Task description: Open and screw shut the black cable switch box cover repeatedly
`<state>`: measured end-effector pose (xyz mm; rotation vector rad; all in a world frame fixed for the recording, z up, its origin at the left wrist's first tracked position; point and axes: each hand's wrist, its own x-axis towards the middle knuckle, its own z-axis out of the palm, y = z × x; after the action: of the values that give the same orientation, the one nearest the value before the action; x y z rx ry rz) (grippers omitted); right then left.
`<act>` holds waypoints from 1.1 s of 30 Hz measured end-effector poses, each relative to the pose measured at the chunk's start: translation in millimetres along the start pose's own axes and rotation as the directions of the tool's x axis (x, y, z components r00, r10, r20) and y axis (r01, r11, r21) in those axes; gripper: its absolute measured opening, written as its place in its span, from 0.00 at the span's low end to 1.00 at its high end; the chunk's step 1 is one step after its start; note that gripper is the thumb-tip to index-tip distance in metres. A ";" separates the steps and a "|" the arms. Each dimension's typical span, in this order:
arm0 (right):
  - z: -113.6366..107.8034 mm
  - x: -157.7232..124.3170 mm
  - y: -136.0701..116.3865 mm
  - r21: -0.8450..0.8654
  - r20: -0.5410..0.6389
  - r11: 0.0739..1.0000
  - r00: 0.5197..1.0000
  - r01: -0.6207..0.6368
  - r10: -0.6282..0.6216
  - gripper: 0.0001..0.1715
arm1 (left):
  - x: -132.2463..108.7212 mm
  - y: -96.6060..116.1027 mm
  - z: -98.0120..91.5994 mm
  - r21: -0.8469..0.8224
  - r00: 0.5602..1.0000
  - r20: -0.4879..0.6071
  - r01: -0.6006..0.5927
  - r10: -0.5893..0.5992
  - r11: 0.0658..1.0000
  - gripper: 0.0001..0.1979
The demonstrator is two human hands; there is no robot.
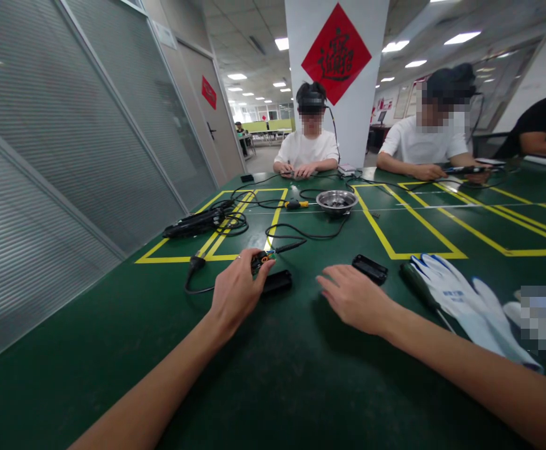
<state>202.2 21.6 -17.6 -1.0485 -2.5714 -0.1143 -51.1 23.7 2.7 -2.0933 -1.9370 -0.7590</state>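
Observation:
My left hand (239, 284) is closed on a small circuit board (266, 257) with coloured parts, and a black cable (290, 247) runs from its right end. Just below the board lies an open black plastic case half (278, 282). My right hand (354, 297) hovers over the table with its fingers stretched out and nothing in them. Close beyond it sits another black case half (369, 269). A power plug (197, 261) on a black cord rests left of my left hand.
A metal bowl (336, 200) with small dark parts stands mid-table beside a yellow-black tool (296, 204). Bundled black adapters and cables (197, 222) lie left. White gloves (460, 300) and a green-handled screwdriver (418, 284) lie right. Two people in white shirts sit opposite; another person is far right.

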 end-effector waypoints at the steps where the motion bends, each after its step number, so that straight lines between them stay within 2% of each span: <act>1: 1.9 7.2 -12.5 0.017 0.017 0.998 0.998 0.054 -0.054 0.21 | -0.4 0.6 0.1 -0.004 1.000 0.000 0.002 -0.002 1.000 0.19; 5: 24.3 43.2 -42.2 0.067 0.005 0.992 0.994 0.109 -0.110 0.28 | -2.1 2.5 -0.2 -0.003 1.000 -0.006 -0.026 0.026 1.000 0.18; 7: 38.5 58.6 -44.3 0.093 0.012 0.990 0.994 0.104 -0.106 0.28 | -2.8 3.3 -1.2 0.002 0.998 0.007 -0.062 0.062 0.998 0.18; 10: 48.7 66.1 -39.2 0.132 0.051 0.985 0.992 0.110 -0.118 0.22 | -3.8 4.7 -3.0 0.002 0.994 0.037 -0.103 0.103 0.995 0.17; 12: 42.8 57.8 -34.1 0.149 0.072 0.984 0.992 0.095 -0.107 0.19 | -4.6 6.1 -3.8 -0.012 0.992 0.041 -0.118 0.119 0.993 0.16; 14: 27.3 39.8 -29.1 0.160 0.080 0.986 0.995 0.054 -0.067 0.18 | -5.8 8.2 -4.2 -0.038 0.990 0.048 -0.134 0.136 0.990 0.16; 18: -9.5 -10.9 -21.2 0.194 0.078 0.979 0.996 -0.068 0.054 0.19 | -11.4 15.2 -4.6 -0.100 0.981 0.089 -0.166 0.175 0.981 0.17; 21: -20.9 -46.1 -18.4 0.283 0.135 0.948 0.985 -0.142 0.107 0.16 | -19.2 23.2 -4.8 -0.161 0.958 0.138 -0.230 0.253 0.960 0.16; 24: -22.4 -69.5 -16.3 0.361 0.128 0.911 0.978 -0.200 0.164 0.17 | -29.8 33.5 -4.5 -0.222 0.913 0.204 -0.308 0.353 0.925 0.16; 27: -26.4 -80.9 -13.3 0.319 -0.068 0.923 0.967 -0.214 0.247 0.18 | -40.6 47.8 -2.3 -0.306 0.853 0.238 -0.388 0.464 0.870 0.17; 28: -28.0 -82.5 -12.3 0.293 -0.134 0.936 0.961 -0.196 0.243 0.19 | -43.5 53.4 -0.9 -0.337 0.830 0.244 -0.412 0.501 0.847 0.18; 30: -29.1 -83.3 -10.5 0.248 -0.191 0.961 0.966 -0.125 0.175 0.21 | -47.7 64.5 3.0 -0.392 0.783 0.258 -0.450 0.566 0.802 0.20; 33: -24.7 -82.0 -8.6 0.220 -0.135 0.975 0.989 -0.034 0.065 0.21 | -50.7 74.3 9.1 -0.449 0.727 0.290 -0.470 0.622 0.759 0.22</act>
<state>257.8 -43.9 -23.4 -0.9844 -2.3662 0.0998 22.5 -25.9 -14.8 -3.0666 -1.2129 -0.5617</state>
